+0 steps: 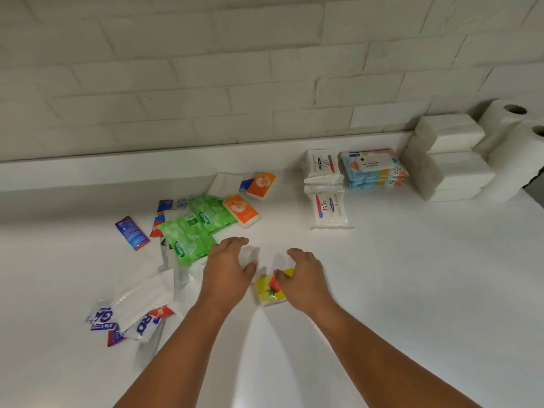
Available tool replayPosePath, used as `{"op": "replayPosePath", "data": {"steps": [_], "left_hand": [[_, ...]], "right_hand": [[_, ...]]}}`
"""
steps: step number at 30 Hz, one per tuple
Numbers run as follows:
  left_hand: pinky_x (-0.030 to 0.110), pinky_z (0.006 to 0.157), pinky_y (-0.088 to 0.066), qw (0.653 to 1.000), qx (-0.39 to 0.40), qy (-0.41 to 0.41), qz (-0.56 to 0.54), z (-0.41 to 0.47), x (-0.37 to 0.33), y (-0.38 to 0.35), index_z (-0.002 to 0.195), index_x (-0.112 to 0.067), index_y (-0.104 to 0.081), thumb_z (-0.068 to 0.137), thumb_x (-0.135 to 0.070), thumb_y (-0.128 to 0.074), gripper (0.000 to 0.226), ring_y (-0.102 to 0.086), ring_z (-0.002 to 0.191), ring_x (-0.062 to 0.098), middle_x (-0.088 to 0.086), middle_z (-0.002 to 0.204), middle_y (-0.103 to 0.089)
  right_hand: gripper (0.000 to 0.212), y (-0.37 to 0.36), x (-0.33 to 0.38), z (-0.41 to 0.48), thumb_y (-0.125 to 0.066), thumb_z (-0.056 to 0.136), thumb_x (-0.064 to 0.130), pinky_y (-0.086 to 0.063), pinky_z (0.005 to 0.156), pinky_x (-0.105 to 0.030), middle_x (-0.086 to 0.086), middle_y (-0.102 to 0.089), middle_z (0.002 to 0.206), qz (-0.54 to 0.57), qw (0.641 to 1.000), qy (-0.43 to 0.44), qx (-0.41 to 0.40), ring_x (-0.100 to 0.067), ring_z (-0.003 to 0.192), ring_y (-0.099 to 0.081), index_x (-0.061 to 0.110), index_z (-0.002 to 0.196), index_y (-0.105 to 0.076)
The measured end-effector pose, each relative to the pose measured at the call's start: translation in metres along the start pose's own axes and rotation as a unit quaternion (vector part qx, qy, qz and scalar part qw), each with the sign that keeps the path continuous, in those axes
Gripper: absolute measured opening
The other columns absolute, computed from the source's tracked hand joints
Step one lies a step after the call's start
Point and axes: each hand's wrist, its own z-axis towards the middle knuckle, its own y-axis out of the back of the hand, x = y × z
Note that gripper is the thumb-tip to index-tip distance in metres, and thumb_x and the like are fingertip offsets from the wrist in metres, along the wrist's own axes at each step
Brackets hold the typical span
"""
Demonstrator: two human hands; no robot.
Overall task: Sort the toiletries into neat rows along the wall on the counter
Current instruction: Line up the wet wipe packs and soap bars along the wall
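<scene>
A small yellow tissue pack [269, 291] with a red fruit print lies mid-counter. My right hand [303, 278] grips it, thumb on top and fingers over its far right corner. My left hand [228, 267] hovers just left of the pack with fingers relaxed and spread, holding nothing. To the left lies a loose pile: green wipes packs [200, 228], two orange tissue packs [241, 212] [261, 184], a white tissue pack [223, 182] and blue-red sachets [132, 232]. By the wall at the right are white wipes packs [322, 163] [329, 209] and stacked blue wipes packs [374, 169].
White napkin stacks [450, 160] and paper rolls [506, 128] stand at the far right against the brick wall [206, 83]. Torn clear wrappers with blue and red print [132, 316] lie at the lower left. A low ledge [147, 163] runs along the wall.
</scene>
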Motion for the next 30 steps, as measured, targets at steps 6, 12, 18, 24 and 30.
{"op": "replayPosePath", "data": {"steps": [6, 12, 18, 24, 30], "left_hand": [[0.033, 0.113, -0.029, 0.977, 0.179, -0.036, 0.114, 0.001, 0.052, 0.039, 0.152, -0.019, -0.031, 0.068, -0.042, -0.086, 0.103, -0.027, 0.137, 0.023, -0.001, 0.153, -0.034], [0.035, 0.113, -0.03, 0.965, 0.203, -0.046, 0.158, 0.001, 0.071, 0.043, 0.154, -0.016, -0.025, 0.068, -0.048, -0.083, 0.109, -0.032, 0.134, 0.024, -0.001, 0.149, -0.041], [0.036, 0.101, -0.041, 0.978, 0.157, -0.054, 0.128, 0.006, 0.078, 0.043, 0.144, -0.019, -0.041, 0.055, -0.058, -0.082, 0.106, -0.044, 0.115, 0.021, -0.003, 0.128, -0.054], [0.04, 0.095, -0.044, 0.997, 0.055, -0.049, 0.031, 0.012, 0.06, 0.04, 0.139, -0.016, -0.047, 0.06, -0.048, -0.081, 0.091, -0.046, 0.111, 0.025, 0.002, 0.121, -0.057], [0.039, 0.087, -0.05, 0.995, -0.003, -0.03, -0.096, 0.024, 0.008, 0.028, 0.132, -0.02, -0.051, 0.056, -0.055, -0.073, 0.087, -0.051, 0.105, 0.02, -0.001, 0.114, -0.054]], "right_hand": [[0.048, -0.026, 0.033, -0.007, -0.053, 0.09, 0.05, -0.036, 0.105, -0.039, -0.001, -0.054, 0.131, -0.167, 0.985, 0.031, 0.016, -0.026, 0.126, -0.04, 0.027, 0.132, -0.054], [0.046, -0.047, 0.055, -0.012, -0.037, 0.096, 0.052, -0.024, 0.111, -0.053, -0.006, -0.053, 0.13, -0.288, 0.957, 0.03, 0.029, -0.03, 0.133, -0.033, 0.025, 0.123, -0.062], [0.051, -0.051, 0.062, -0.013, -0.031, 0.097, 0.055, -0.021, 0.114, -0.055, -0.007, -0.051, 0.134, -0.262, 0.964, 0.002, 0.041, -0.032, 0.139, -0.027, 0.024, 0.125, -0.061], [0.049, -0.035, 0.068, -0.016, -0.046, 0.095, 0.055, -0.044, 0.094, -0.034, -0.004, -0.065, 0.112, -0.054, 0.998, 0.002, -0.025, -0.023, 0.11, -0.057, 0.014, 0.114, -0.065], [0.04, -0.005, 0.073, -0.006, -0.072, 0.085, 0.031, -0.06, 0.081, -0.041, 0.003, -0.073, 0.102, 0.342, 0.938, -0.051, -0.005, -0.017, 0.089, -0.072, 0.017, 0.119, -0.055]]}}
